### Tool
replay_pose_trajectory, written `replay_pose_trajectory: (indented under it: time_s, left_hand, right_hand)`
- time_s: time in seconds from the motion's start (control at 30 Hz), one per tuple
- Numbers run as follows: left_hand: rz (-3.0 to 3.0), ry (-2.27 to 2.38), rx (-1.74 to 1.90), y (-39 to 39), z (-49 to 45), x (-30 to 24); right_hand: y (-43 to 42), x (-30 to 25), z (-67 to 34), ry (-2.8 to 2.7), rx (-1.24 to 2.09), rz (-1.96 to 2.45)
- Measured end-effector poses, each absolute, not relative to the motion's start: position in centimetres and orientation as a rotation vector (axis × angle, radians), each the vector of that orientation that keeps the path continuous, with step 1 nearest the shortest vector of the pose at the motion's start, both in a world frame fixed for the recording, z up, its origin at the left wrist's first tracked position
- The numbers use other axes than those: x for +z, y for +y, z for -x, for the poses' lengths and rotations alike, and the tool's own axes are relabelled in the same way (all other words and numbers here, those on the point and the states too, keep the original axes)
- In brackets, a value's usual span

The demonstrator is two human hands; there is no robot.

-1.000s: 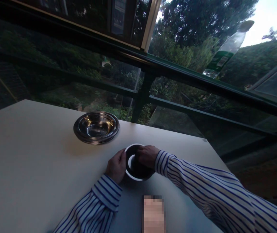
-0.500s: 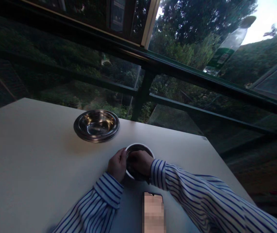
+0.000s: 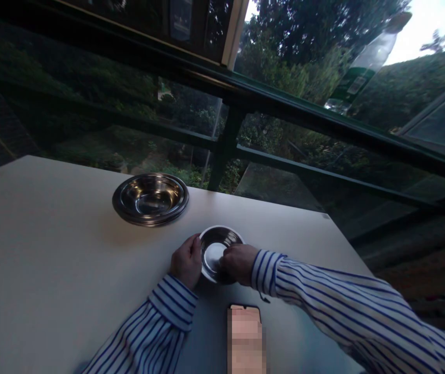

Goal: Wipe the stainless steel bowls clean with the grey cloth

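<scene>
A small round metal bowl with a pale rim and a bright white round bottom stands on the white table. Its left side is held by my left hand, with the thumb at the rim and the fingers around the outside. My right hand is over the bowl's right side, its fingers curled down inside the rim; what they hold, if anything, is hidden. Below my right wrist a thin dark tip pokes out, too small to name.
A stack of wide steel bowls sits at the back left of the table. Close to me lies a phone, its screen blurred. Beyond the table edge, a plastic bottle with a green label stands on the window ledge.
My right hand has moved right from the bowl's middle to its right side, uncovering the white bottom. The thin dark tip now shows below my wrist. My left hand keeps its hold.
</scene>
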State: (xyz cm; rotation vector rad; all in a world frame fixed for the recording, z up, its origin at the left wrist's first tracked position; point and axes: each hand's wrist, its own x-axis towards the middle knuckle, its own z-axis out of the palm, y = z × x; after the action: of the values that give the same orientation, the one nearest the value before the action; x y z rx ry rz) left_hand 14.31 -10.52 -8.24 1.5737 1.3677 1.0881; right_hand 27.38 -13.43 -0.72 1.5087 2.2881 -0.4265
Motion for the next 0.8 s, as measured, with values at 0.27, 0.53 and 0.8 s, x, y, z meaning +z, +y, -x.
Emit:
replay_pose_trajectory:
  time_s: [0.27,0.53,0.8]
  left_hand:
    - [-1.565,1.437,1.096,-10.4,-14.1,-8.2]
    - [-1.619,1.296,1.079,-10.4,-14.1,-8.4]
    - [-1.603,1.296,1.086,-10.3,-14.1,-8.3]
  right_hand:
    - [-12.6,-0.8,-25.3,2.344,-0.529,-1.598]
    - [-11.9,-0.8,-28.2,2.252,-0.46,-1.406]
    - [-11.3,-1.9,-26.1,2.505,-0.411,-1.461]
